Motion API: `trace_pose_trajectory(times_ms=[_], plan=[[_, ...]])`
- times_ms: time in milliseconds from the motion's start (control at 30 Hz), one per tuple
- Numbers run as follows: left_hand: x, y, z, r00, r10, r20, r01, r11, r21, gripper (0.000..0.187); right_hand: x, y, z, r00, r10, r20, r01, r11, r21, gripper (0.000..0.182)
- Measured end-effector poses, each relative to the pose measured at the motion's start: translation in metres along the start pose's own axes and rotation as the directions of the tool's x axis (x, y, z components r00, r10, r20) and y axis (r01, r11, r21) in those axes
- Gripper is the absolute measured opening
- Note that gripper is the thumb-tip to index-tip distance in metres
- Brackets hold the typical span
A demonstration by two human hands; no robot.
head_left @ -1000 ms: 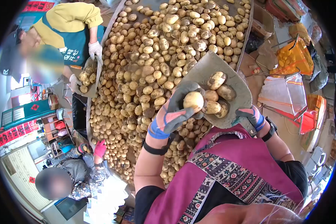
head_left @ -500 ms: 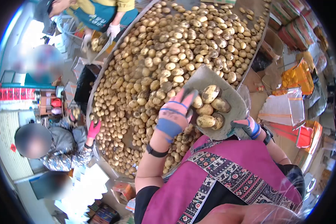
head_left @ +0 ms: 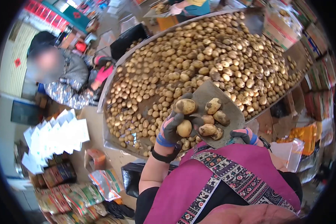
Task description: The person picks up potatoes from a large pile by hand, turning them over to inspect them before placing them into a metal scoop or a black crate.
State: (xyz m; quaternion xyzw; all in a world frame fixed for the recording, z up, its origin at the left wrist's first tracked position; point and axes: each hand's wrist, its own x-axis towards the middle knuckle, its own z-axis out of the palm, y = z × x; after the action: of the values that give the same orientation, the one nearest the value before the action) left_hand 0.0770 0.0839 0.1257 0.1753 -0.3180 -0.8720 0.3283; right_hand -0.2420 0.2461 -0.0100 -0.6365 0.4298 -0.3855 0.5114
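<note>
My left hand (head_left: 171,130), in a pink and dark grey glove, is turned up with its fingers curled round potatoes. One large potato (head_left: 185,106) sits at its fingertips and a rounder potato (head_left: 184,128) lies lower, near the thumb. My right hand (head_left: 244,136), gloved too, grips the near right edge of a grey scoop (head_left: 231,108), held tilted in front of my apron. Several potatoes, some with dark patches, lie in the scoop, among them a pale one (head_left: 213,106). The left hand is beside the scoop's left edge.
A big table edged with a raised rim (head_left: 107,87) bears a heap of potatoes (head_left: 198,56). At the left sits a co-worker (head_left: 72,74) with a pink-gloved hand; another person's gloved hand (head_left: 178,7) shows at the top. Cartons (head_left: 280,28) and an orange crate (head_left: 302,136) stand right.
My left hand has turned from back-up to palm-up and now holds potatoes beside the scoop. My right hand keeps the scoop. The view has swung, shifting the table and co-workers.
</note>
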Motion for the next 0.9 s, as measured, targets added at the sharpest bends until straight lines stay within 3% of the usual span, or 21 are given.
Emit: trace_pose_trajectory(times_ms=[100, 133, 200, 267, 333, 400, 467, 533, 567, 600, 633, 667, 700, 733, 767, 800, 833, 867, 900], plan=[[-0.023, 0.002, 0.021, 0.950, 0.313, -0.028, -0.313, 0.940, -0.137, 0.063, 0.013, -0.004, -0.004, 0.995, 0.037, 0.095, -0.037, 0.999, 0.002, 0.036], [-0.032, 0.000, 0.011, 0.937, 0.345, -0.059, -0.350, 0.926, -0.140, 0.063, 0.017, -0.003, -0.004, 0.989, 0.036, 0.141, -0.036, 0.999, -0.003, 0.036], [-0.052, -0.003, -0.010, 0.926, 0.306, -0.222, -0.272, 0.947, 0.172, 0.052, 0.024, -0.001, -0.004, 0.989, -0.055, 0.139, 0.060, 0.998, -0.027, 0.035], [-0.071, -0.007, -0.012, 0.829, 0.382, -0.408, -0.344, 0.924, 0.165, 0.042, 0.031, 0.003, -0.009, 0.970, -0.094, 0.223, 0.107, 0.993, -0.048, 0.032], [-0.108, -0.005, -0.013, 0.619, 0.511, -0.597, -0.389, 0.859, 0.332, 0.044, 0.041, -0.002, -0.010, 0.941, -0.134, 0.310, 0.157, 0.986, -0.051, 0.030], [-0.150, -0.014, -0.007, 0.245, 0.754, -0.610, -0.395, 0.652, 0.647, 0.045, 0.053, -0.015, -0.010, 0.941, -0.165, 0.294, 0.171, 0.985, 0.006, 0.028], [-0.195, -0.020, -0.005, -0.102, 0.938, -0.331, -0.027, 0.330, 0.943, 0.044, 0.061, -0.009, -0.014, 0.932, -0.121, 0.342, 0.122, 0.992, 0.016, 0.028], [-0.224, -0.032, 0.000, -0.330, 0.922, -0.201, 0.050, 0.229, 0.972, 0.043, 0.077, -0.028, -0.013, 0.936, 0.061, 0.346, -0.106, 0.988, 0.113, 0.025], [-0.249, -0.041, -0.014, -0.321, 0.945, -0.072, 0.254, 0.159, 0.954, 0.045, 0.088, -0.053, -0.003, 0.876, 0.360, 0.321, -0.449, 0.852, 0.270, 0.020], [-0.284, -0.059, -0.038, -0.308, 0.937, -0.165, 0.439, 0.294, 0.849, 0.047, 0.087, -0.032, -0.009, 0.869, 0.358, 0.342, -0.455, 0.850, 0.265, 0.020], [-0.323, -0.088, -0.076, -0.304, 0.936, -0.179, 0.727, 0.350, 0.591, 0.049, 0.086, 0.005, -0.022, 0.802, 0.442, 0.402, -0.559, 0.792, 0.243, 0.019], [-0.359, -0.121, -0.112, -0.308, 0.930, -0.198, 0.904, 0.352, 0.245, 0.051, 0.087, 0.026, -0.030, 0.723, 0.518, 0.457, -0.654, 0.726, 0.212, 0.018], [-0.390, -0.156, -0.136, -0.514, 0.733, -0.445, 0.484, 0.676, 0.555, 0.054, 0.094, -0.029, -0.017, 0.861, 0.214, 0.461, -0.276, 0.959, 0.070, 0.018], [-0.406, -0.174, -0.150, -0.489, 0.497, -0.717, -0.122, 0.775, 0.620, 0.057, 0.100, -0.021, -0.018, 0.860, 0.202, 0.469, -0.264, 0.962, 0.071, 0.018], [-0.348, -0.127, -0.075, -0.501, 0.178, -0.847, -0.426, 0.801, 0.421, 0.057, 0.103, -0.009, -0.022, 0.847, 0.132, 0.514, -0.183, 0.982, 0.049, 0.018], [-0.333, -0.121, -0.059, -0.503, 0.166, -0.848, -0.428, 0.805, 0.412, 0.057, 0.101, -0.003, -0.027, 0.822, 0.080, 0.564, -0.116, 0.993, 0.027, 0.019], [-0.328, -0.125, -0.045, -0.261, 0.192, -0.946, -0.700, 0.637, 0.322, 0.057, 0.099, -0.004, -0.027, 0.809, 0.089, 0.581, -0.125, 0.992, 0.021, 0.019], [-0.325, -0.128, -0.034, -0.026, 0.288, -0.957, -0.890, 0.429, 0.153, 0.057, 0.100, -0.005, -0.025, 0.825, -0.004, 0.565, 0.001, 1.000, 0.006, 0.019], [-0.318, -0.122, -0.028, 0.107, 0.367, -0.924, -0.886, 0.457, 0.079, 0.058, 0.104, -0.006, -0.021, 0.833, -0.109, 0.543, 0.134, 0.991, -0.007, 0.019]])
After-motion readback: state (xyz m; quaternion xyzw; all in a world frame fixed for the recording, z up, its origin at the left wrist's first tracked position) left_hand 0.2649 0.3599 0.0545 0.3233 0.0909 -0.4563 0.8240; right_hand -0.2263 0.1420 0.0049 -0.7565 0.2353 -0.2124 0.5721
